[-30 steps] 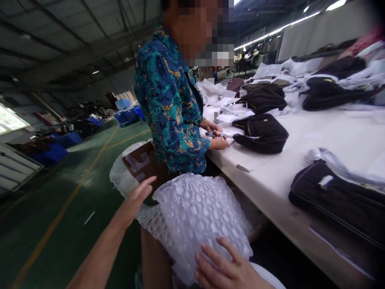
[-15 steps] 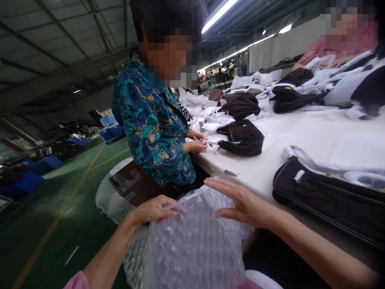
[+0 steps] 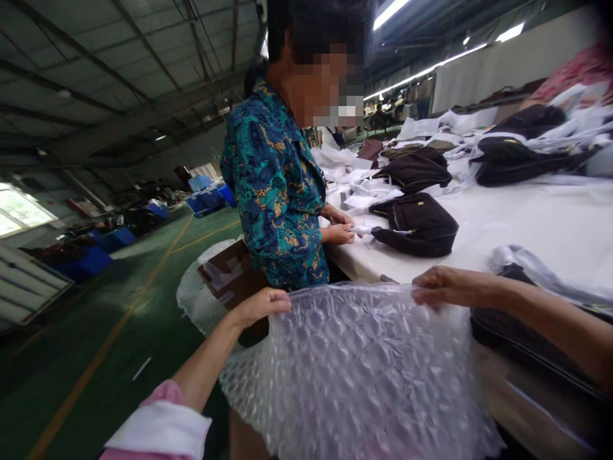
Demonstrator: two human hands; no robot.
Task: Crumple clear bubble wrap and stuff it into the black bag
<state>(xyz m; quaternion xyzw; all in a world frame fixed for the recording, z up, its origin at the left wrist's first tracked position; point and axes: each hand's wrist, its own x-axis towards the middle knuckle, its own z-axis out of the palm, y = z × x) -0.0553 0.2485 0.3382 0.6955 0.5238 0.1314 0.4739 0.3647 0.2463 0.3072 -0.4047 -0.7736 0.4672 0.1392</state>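
Observation:
A clear bubble wrap sheet (image 3: 359, 364) hangs spread out in front of me. My left hand (image 3: 261, 303) pinches its top left corner. My right hand (image 3: 443, 287) pinches its top right edge, just above the white table's near edge (image 3: 527, 223). Behind the sheet, a black bag (image 3: 522, 332) lies on the table close to my right forearm, partly hidden by the wrap.
A person in a teal patterned shirt (image 3: 278, 185) stands at the table to my left, hands on a black bag (image 3: 416, 223). More dark bags and white wrapping (image 3: 416, 169) lie farther along. A brown box (image 3: 230, 275) sits on netting on the green floor; blue crates (image 3: 211, 195) stand beyond.
My hands have moved apart and lifted, stretching the bubble wrap from a bunched pile into a wide flat sheet. The view has shifted slightly to the left.

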